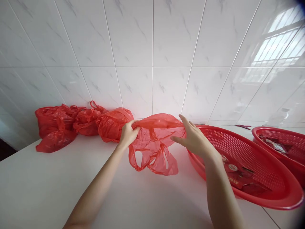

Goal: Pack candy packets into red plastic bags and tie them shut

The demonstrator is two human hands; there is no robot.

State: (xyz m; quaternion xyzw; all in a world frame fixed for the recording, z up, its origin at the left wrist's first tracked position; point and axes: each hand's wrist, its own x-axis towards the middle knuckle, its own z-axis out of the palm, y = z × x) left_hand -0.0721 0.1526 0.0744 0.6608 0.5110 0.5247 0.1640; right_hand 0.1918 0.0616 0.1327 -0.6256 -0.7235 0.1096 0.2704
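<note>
A thin red plastic bag [152,143] with loop handles hangs loosely between my hands over the white table. My left hand [129,133] pinches the bag's left edge, fingers closed on it. At the bag's right side my right hand [193,136] is spread, thumb and fingers apart, close to the film; whether it touches is unclear. Just right of that hand stands a large red perforated basket [247,146] with dark red printed packets [240,178] at its bottom, partly hidden by my right forearm.
Several filled red plastic bags [85,122] sit along the wall on the left of the white tabletop [114,197]. A second red basket [286,133] with packets stands at the far right. A small dark red item [243,126] lies behind the baskets, near the tiled wall [133,47].
</note>
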